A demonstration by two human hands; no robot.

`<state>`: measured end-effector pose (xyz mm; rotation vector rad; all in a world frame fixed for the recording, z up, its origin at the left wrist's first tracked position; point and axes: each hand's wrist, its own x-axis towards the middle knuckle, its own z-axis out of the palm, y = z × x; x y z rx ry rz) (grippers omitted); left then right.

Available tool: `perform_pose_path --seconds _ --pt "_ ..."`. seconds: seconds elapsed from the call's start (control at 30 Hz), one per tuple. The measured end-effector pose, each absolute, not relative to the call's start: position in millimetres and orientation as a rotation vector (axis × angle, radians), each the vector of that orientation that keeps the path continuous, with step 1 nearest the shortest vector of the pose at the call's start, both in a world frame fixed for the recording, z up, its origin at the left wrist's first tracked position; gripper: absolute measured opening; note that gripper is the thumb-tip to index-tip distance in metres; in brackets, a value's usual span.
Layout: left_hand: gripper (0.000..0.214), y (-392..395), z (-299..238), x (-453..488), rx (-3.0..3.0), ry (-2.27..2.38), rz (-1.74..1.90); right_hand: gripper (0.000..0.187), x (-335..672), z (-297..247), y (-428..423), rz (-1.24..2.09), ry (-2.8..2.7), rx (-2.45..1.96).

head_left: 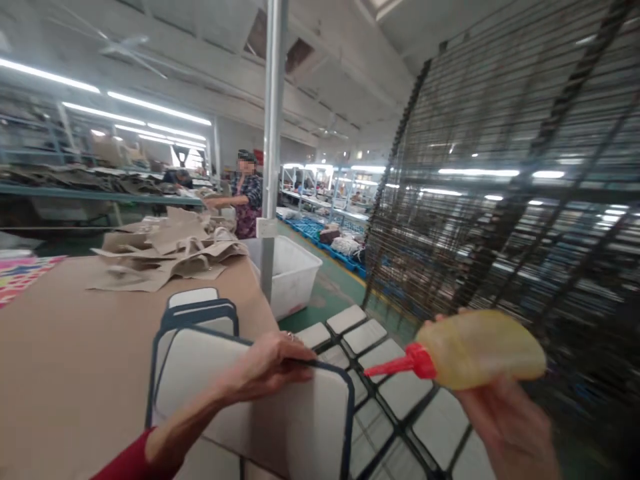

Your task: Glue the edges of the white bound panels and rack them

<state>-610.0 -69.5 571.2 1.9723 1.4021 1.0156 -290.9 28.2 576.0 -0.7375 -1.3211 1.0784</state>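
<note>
My left hand (273, 365) is closed over the top edge of a white panel with dark blue edging (315, 427). Its fingers hook over the rim, and the panel stands tilted upright in front of me. Behind it, more white panels with blue edging (197, 313) lie overlapped on the table. In my right hand (505, 407) is a squeeze bottle (490, 350) of yellowish liquid, tipped sideways. Its red nozzle (393, 365) points left, apart from the panel's right edge. My right fingers wrap around the bottle and are partly hidden by it.
The brown table (65, 360) carries a heap of beige fabric pieces (175, 247). Beside a metal post (275, 133) stands a white bin (300, 273). A wire rack (500, 167) rises at the right, with pale panels (400, 380) on dark bars low down. A co-worker (247, 193) stands beyond.
</note>
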Motion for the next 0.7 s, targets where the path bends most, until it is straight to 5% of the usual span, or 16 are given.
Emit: perform_pose_path --seconds 0.13,0.47,0.7 --pt "0.007 -46.0 605.1 -579.9 1.885 1.218 0.727 0.09 -274.2 606.5 23.2 1.229 -1.195 -0.651" --pt "0.012 -5.6 632.4 -519.8 2.123 0.704 0.287 0.082 -223.3 591.9 15.6 1.325 -1.331 -0.565" --pt "0.037 10.0 622.6 -510.0 2.058 0.488 0.176 0.076 -209.4 594.5 10.2 1.331 -1.337 -0.486"
